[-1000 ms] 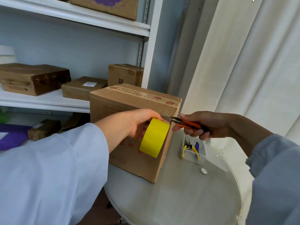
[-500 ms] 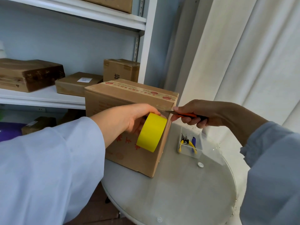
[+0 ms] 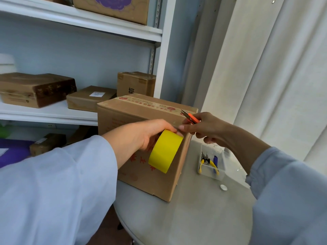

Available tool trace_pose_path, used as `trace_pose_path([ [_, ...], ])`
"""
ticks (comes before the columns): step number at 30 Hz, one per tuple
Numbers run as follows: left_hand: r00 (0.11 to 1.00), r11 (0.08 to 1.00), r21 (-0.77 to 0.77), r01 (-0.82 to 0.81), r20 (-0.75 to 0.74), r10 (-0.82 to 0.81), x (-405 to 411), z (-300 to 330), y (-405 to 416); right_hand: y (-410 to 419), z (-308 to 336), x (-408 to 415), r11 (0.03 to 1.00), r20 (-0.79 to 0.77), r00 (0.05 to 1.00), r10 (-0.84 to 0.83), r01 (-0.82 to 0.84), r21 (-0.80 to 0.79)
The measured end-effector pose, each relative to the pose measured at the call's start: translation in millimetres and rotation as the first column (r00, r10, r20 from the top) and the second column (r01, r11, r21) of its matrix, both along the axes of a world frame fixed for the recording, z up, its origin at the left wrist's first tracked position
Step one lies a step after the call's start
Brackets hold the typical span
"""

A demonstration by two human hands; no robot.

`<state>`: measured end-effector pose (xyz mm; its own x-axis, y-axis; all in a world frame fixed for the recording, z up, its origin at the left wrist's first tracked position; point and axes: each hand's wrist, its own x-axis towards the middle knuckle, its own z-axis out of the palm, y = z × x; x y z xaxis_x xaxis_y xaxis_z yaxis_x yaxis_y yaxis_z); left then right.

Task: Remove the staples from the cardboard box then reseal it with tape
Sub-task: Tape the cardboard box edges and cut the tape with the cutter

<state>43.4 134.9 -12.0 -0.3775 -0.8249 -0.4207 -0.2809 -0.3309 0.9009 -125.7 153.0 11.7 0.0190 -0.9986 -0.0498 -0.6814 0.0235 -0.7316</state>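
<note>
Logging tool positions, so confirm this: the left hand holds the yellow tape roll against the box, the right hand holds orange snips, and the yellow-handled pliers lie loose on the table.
Not quite. The head view shows the pliers inside a clear tray on the table, not loose. The rest stands: left hand holds the tape roll against the box, right hand holds orange snips.

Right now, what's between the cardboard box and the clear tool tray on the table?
Head view: only bare table between the cardboard box and the clear tool tray; the right hand hovers above.
</note>
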Motion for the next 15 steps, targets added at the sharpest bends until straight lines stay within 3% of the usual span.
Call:
trace_pose_path([
  [5,0.995,1.000,-0.008,0.026,0.092,-0.026,11.4,-15.0,2.2,-1.1,3.8,0.7,1.000,-0.009,1.000,0.014,-0.014,0.027],
  [8,0.982,0.963,-0.269,-0.022,0.177,0.071,13.0,-18.2,10.3,-1.2,4.2,-4.2,0.999,-0.021,1.000,0.009,-0.008,0.042],
  [12,0.956,0.757,-0.644,-0.112,0.138,0.259,24.6,-6.8,7.4,-2.4,7.5,-2.4,0.996,-0.041,0.998,0.036,-0.033,0.081],
  [14,0.871,0.591,-0.806,0.032,0.312,0.380,33.1,-1.0,0.1,-1.8,10.7,-1.2,0.994,-0.055,0.997,0.048,-0.042,0.104],
  [15,0.820,0.557,-0.822,0.123,0.400,0.409,36.8,-0.8,-3.6,-1.0,10.7,-1.1,0.993,-0.060,0.997,0.048,-0.041,0.109],
])
